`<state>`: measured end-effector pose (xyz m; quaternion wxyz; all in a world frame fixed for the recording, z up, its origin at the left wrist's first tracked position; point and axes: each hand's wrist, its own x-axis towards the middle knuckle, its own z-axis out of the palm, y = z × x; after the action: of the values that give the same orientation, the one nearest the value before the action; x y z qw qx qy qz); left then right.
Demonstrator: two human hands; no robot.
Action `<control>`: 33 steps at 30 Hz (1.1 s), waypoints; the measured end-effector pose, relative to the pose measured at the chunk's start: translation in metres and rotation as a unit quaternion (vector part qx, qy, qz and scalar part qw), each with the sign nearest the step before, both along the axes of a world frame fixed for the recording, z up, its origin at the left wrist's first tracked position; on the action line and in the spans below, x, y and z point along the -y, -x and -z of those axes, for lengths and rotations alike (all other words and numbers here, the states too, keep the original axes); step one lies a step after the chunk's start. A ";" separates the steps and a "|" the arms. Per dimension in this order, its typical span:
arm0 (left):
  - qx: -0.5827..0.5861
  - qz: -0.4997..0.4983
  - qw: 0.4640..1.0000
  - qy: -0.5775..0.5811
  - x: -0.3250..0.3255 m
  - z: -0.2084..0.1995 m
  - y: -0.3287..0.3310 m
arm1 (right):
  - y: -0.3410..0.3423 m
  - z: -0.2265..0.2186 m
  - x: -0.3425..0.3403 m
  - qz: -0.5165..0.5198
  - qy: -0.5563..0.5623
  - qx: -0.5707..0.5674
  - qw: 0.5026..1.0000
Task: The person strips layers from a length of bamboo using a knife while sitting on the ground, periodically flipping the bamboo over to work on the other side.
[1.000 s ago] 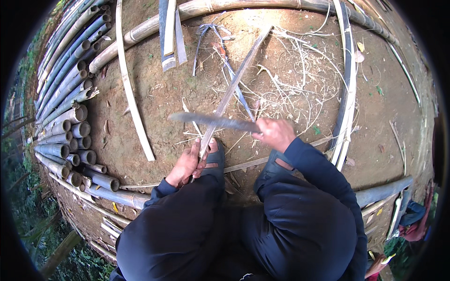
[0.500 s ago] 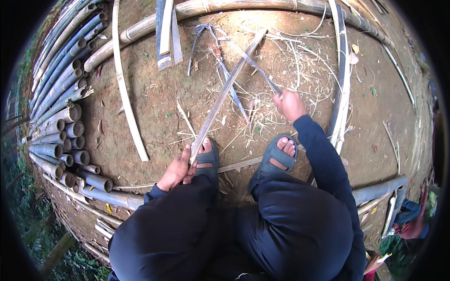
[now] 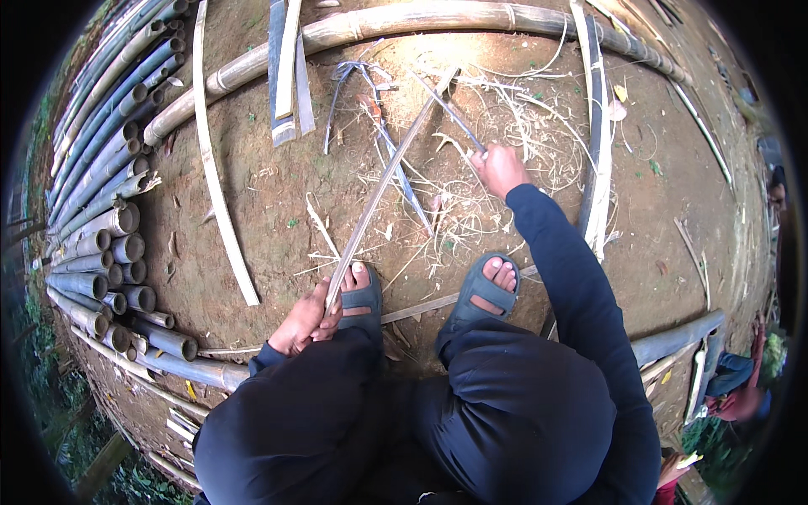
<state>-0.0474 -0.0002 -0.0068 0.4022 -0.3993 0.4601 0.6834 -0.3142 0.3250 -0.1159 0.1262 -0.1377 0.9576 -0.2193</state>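
Note:
My left hand (image 3: 305, 325) is closed around the near end of a long bamboo strip (image 3: 374, 198), beside my left foot. The strip slants away to the right, its far end over the shavings. In my right hand (image 3: 502, 171) is the handle of a long knife (image 3: 454, 118). Its narrow-looking blade points away to the left and crosses the strip close to the strip's far end. Whether the edge touches the strip, I cannot tell. Pale curled shavings (image 3: 480, 202) are scattered on the ground below, along with some bluish split strips (image 3: 412, 194).
Bamboo poles (image 3: 109, 252) are stacked on the left. A thick pole (image 3: 370, 23) spans the far side, with split slats (image 3: 287, 76) leaning on it. More slats (image 3: 599, 160) lie right of my right hand. At the right edge is another person (image 3: 736, 396).
My right hand has pushed the knife slightly farther away along the strip, and the blade is less blurred. The left hand keeps its hold. The whole view has shifted a little.

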 end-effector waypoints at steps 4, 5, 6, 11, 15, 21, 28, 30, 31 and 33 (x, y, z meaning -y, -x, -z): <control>0.009 0.002 1.000 -0.017 0.004 0.004 -0.009 | -0.028 -0.012 0.010 -0.186 -0.078 -0.019 0.979; 0.002 0.013 1.000 -0.006 0.004 0.006 -0.010 | -0.018 -0.007 0.004 -0.201 -0.091 -0.028 0.975; 0.002 0.009 1.000 -0.028 0.006 0.007 -0.011 | -0.009 -0.002 -0.001 -0.093 -0.077 0.011 0.993; -0.012 0.031 0.999 -0.027 0.008 0.010 -0.014 | 0.048 -0.007 -0.012 -0.016 -0.093 0.021 0.995; 0.001 0.023 1.000 -0.010 0.005 0.006 -0.013 | 0.027 -0.002 -0.016 -0.073 -0.086 -0.026 0.993; 0.006 0.017 0.999 -0.046 0.008 0.005 -0.013 | 0.036 -0.014 -0.001 -0.050 -0.067 0.082 0.993; 0.001 0.020 1.000 0.005 0.006 0.013 -0.016 | 0.026 -0.012 0.007 -0.022 -0.031 0.031 0.999; -0.003 0.031 0.999 0.008 0.007 0.013 -0.016 | -0.004 -0.020 0.017 -0.104 -0.047 0.032 0.993; -0.009 0.042 0.998 0.035 0.010 0.010 -0.011 | -0.019 -0.018 0.020 -0.165 -0.051 0.028 0.985; -0.006 0.060 0.995 0.074 0.005 0.010 -0.016 | -0.022 -0.014 0.007 -0.125 -0.039 0.013 0.991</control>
<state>-0.0314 -0.0053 -0.0166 0.4094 -0.3953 0.5349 0.6246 -0.2923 0.3178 -0.1021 0.1703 -0.2486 0.9390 -0.1657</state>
